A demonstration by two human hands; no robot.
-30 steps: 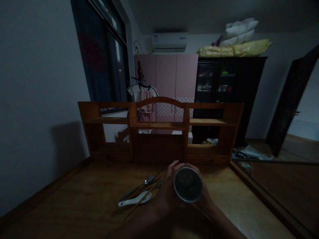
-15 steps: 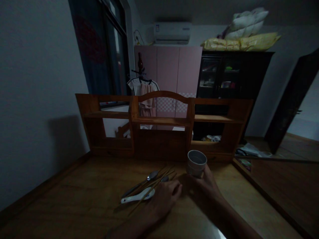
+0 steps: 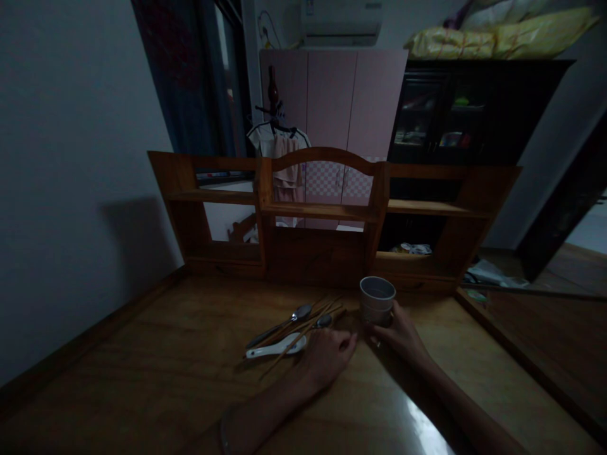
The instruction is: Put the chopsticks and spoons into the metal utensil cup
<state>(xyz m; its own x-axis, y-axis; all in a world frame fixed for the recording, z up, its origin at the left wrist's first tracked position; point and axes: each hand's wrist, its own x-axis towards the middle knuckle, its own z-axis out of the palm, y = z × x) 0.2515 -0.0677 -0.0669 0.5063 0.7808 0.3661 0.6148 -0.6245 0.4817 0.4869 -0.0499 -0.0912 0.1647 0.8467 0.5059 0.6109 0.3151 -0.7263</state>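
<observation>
A light-coloured cup (image 3: 377, 301) stands upright toward the back of the table, and its visible inside looks dark grey. My right hand (image 3: 397, 330) grips it low on its right side. My left hand (image 3: 331, 355) lies on the table with curled fingers, and nothing shows in them. Just beyond it and to its left is a loose pile: a white ceramic spoon (image 3: 277, 347), a metal spoon with a dark handle (image 3: 302, 312), a second metal spoon (image 3: 324, 321) partly covered, and several wooden chopsticks (image 3: 279, 362). Whether the cup touches the tabletop is hard to tell.
A wooden shelf unit (image 3: 322, 212) runs along the back of the wooden table (image 3: 156, 354). A wall (image 3: 71, 189) borders the left side. Raised wooden edging (image 3: 521, 360) marks the right side. Behind stand a pink wardrobe (image 3: 332, 101) and a black cabinet (image 3: 493, 120).
The camera view has tilted down and shifted. My right hand still holds the cup, which looks slightly lower toward the table. My left hand remains beside the utensils.
</observation>
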